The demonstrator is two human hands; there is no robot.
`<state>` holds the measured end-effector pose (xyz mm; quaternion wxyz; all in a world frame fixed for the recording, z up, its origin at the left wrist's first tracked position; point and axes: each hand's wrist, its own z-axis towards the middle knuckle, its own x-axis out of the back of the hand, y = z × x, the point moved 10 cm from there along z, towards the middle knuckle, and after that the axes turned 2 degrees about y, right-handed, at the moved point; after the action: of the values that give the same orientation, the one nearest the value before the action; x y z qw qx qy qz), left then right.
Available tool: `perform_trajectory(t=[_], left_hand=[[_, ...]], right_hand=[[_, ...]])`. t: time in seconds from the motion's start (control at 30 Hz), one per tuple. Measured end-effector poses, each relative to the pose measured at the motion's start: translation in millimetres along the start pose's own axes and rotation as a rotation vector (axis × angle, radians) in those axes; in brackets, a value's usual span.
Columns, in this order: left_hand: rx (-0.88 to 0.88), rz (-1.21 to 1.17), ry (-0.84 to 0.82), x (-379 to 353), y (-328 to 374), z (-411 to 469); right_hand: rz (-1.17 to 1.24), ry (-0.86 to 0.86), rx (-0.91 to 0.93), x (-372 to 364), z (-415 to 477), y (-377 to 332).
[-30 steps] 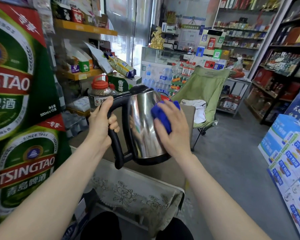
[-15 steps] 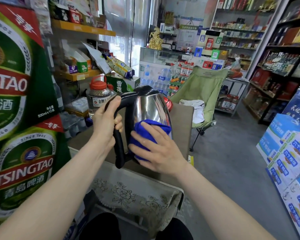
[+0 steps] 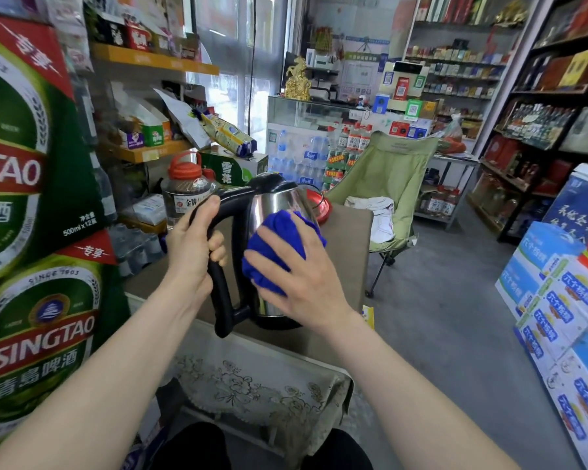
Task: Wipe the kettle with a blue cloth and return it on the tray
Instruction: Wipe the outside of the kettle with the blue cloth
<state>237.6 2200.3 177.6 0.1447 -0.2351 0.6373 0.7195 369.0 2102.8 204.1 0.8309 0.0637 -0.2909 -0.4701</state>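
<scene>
A steel kettle (image 3: 275, 202) with a black lid and black handle is held in the air above a brown table top (image 3: 345, 239). My left hand (image 3: 192, 247) grips its handle. My right hand (image 3: 301, 279) presses a bunched blue cloth (image 3: 276, 245) flat against the kettle's near side, covering most of the steel body. A red tray (image 3: 320, 205) shows partly behind the kettle at the table's far end; most of it is hidden.
Stacked green beer cartons (image 3: 31, 232) stand close on the left. A jar with a red cap (image 3: 185, 189) sits behind the kettle. A green folding chair (image 3: 387, 184) stands beyond the table, blue boxes (image 3: 564, 300) at right, grey floor between.
My right hand with the blue cloth slid from the kettle's upper right side down and across its near face, then slightly back up. The kettle turned a little in my left hand.
</scene>
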Motion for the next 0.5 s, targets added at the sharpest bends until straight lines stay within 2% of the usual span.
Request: perform_trajectory(t=[0.07, 0.2, 0.3, 0.33, 0.4, 0.43, 0.5], left_hand=[[0.004, -0.011, -0.011, 0, -2, 0], [0.037, -0.049, -0.084, -2, -1, 7], [0.022, -0.067, -0.200, -4, 9, 11], [0.019, -0.073, -0.237, -6, 13, 12], [0.016, -0.087, -0.292, -9, 22, 11], [0.015, -0.097, -0.307, -11, 26, 11], [0.020, -0.118, -0.306, -11, 32, 14]], right_hand=[[0.031, 0.041, -0.056, 4, -6, 7], [0.212, 0.205, -0.444, 23, 4, 45], [0.519, 0.303, -0.988, 22, -14, 106], [0.704, 0.288, -1.207, 8, -25, 125], [1.063, 0.150, -1.551, -29, -51, 142], [1.149, 0.067, -1.647, -37, -62, 140], [1.241, -0.097, -1.689, -47, -78, 133]])
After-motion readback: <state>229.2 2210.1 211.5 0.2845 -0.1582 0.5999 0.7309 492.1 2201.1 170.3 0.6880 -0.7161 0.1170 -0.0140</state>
